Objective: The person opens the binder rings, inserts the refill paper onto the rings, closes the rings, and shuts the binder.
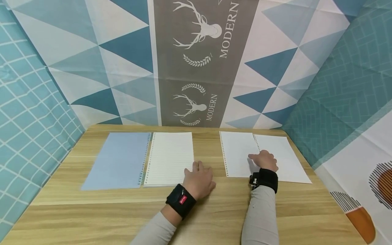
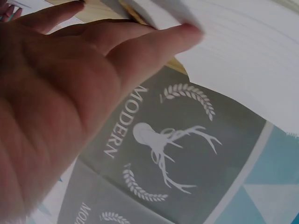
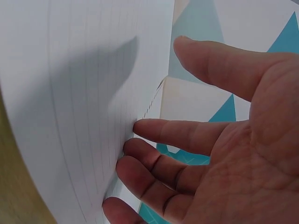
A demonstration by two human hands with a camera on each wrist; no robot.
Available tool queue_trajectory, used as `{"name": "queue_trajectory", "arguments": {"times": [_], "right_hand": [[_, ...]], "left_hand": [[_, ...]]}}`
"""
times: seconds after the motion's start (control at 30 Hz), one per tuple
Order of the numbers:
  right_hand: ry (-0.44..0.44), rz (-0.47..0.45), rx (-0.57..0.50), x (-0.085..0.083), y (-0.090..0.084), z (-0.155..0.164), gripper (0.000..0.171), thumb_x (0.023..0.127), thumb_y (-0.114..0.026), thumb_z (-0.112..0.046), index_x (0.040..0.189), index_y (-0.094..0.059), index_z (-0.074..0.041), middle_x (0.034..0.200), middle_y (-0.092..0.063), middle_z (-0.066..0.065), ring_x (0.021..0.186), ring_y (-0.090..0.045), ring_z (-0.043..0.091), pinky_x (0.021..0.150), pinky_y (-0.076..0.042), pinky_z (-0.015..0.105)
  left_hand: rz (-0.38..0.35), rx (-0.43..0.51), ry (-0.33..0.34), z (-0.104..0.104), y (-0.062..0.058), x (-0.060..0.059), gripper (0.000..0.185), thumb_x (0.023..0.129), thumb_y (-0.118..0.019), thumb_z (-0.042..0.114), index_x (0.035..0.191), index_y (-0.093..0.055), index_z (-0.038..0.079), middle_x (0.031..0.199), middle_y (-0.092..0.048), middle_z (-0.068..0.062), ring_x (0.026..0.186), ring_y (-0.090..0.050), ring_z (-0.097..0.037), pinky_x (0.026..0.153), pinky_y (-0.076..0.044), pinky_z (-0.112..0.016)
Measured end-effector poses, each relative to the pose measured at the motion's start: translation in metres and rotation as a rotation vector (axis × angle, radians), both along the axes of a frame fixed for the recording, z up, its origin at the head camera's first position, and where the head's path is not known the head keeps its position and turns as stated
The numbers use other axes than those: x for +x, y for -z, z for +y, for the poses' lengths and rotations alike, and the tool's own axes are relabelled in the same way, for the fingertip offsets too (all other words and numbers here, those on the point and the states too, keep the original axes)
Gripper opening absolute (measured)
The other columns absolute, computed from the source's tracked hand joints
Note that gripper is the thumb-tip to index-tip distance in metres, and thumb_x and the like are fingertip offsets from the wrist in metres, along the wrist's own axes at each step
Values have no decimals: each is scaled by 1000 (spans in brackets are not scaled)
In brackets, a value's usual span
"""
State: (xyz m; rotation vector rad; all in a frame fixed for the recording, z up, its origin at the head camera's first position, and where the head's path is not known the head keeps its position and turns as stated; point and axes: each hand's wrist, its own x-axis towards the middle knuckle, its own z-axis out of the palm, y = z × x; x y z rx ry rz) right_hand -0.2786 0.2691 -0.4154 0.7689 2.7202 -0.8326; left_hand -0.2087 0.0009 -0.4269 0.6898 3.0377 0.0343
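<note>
A lined loose-leaf stack [image 1: 171,153] with a punched left edge lies left of centre. My left hand [image 1: 199,178] is at its lower right corner, fingers extended; in the left wrist view a fingertip [image 2: 189,35] reaches the paper's edge. To the right lie two white punched sheets side by side, the left sheet [image 1: 237,149] and the right sheet [image 1: 283,156]. My right hand [image 1: 264,160] rests over their shared edge. In the right wrist view its fingertips [image 3: 135,172] touch the faintly lined paper [image 3: 84,116] along the seam, with the thumb held apart.
A pale blue punched sheet [image 1: 117,160] lies at the left, beside the lined stack. All the paper is on a wooden table [image 1: 211,211]. A patterned cloth [image 1: 196,68] hangs behind, and tiled-pattern cloths [image 1: 30,112] flank the sides.
</note>
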Motion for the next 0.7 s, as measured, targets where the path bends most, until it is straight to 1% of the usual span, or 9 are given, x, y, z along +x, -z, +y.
{"name": "queue_trajectory", "arguments": {"times": [0.1, 0.17, 0.23, 0.3, 0.37, 0.43, 0.5, 0.57, 0.7], "right_hand": [[-2, -3, 1, 0, 0, -1, 70, 99, -52, -43, 147, -42, 7, 148, -37, 40, 137, -34, 57, 110, -34, 67], [-5, -5, 1, -1, 0, -1, 70, 99, -51, -43, 147, -41, 6, 148, -36, 40, 137, -34, 57, 110, -35, 67], [-8, -6, 0, -1, 0, -1, 70, 99, -51, -43, 148, -41, 6, 148, -36, 40, 137, -34, 57, 110, -35, 67], [-13, -6, -1, -1, -1, -1, 70, 99, -51, -43, 148, -41, 6, 148, -36, 40, 137, -34, 57, 110, -36, 66], [-19, -2, -4, -1, -1, -2, 70, 99, -51, -42, 148, -40, 7, 148, -35, 40, 137, -34, 57, 109, -37, 65], [-27, 3, -5, -1, 0, -2, 69, 99, -52, -40, 148, -40, 7, 147, -35, 41, 136, -34, 57, 108, -39, 65], [-35, 14, -4, -1, 0, -1, 68, 98, -54, -39, 146, -42, 9, 145, -36, 41, 135, -35, 58, 107, -40, 65], [-40, 30, 5, -1, 1, 0, 64, 97, -56, -37, 141, -47, 10, 140, -39, 42, 132, -37, 58, 103, -42, 65], [-43, 65, 26, 1, 2, 3, 58, 94, -62, -32, 131, -53, 12, 129, -46, 41, 124, -44, 58, 95, -47, 63]], "left_hand": [[-19, 36, 60, 6, 1, -1, 49, 99, -60, 49, 135, -63, 15, 150, -51, -25, 142, -48, -38, 99, -50, -63], [-3, 52, 100, 9, 1, -2, 46, 100, -60, 45, 134, -63, 14, 150, -51, -23, 141, -49, -37, 101, -51, -59], [26, 62, 112, 9, 2, -3, 44, 101, -60, 42, 134, -63, 13, 150, -51, -22, 141, -50, -37, 103, -50, -59], [57, 60, 71, 8, 1, -5, 45, 101, -60, 40, 137, -61, 14, 151, -50, -23, 140, -50, -40, 105, -48, -60], [75, 39, -8, 7, 1, -6, 49, 100, -60, 41, 141, -59, 14, 151, -50, -23, 140, -49, -43, 104, -47, -63], [67, 9, -88, 5, 1, -7, 54, 99, -61, 43, 145, -56, 15, 151, -50, -24, 140, -48, -46, 101, -47, -65], [54, -28, -131, 4, 3, -8, 55, 99, -60, 44, 146, -55, 15, 150, -51, -24, 139, -48, -46, 98, -49, -64], [37, -43, -127, 3, 4, -9, 55, 99, -60, 44, 146, -55, 14, 150, -51, -24, 139, -48, -46, 96, -50, -64], [13, -46, -80, 6, 5, -10, 54, 100, -58, 41, 146, -54, 14, 152, -49, -23, 141, -47, -45, 99, -49, -64]]}}
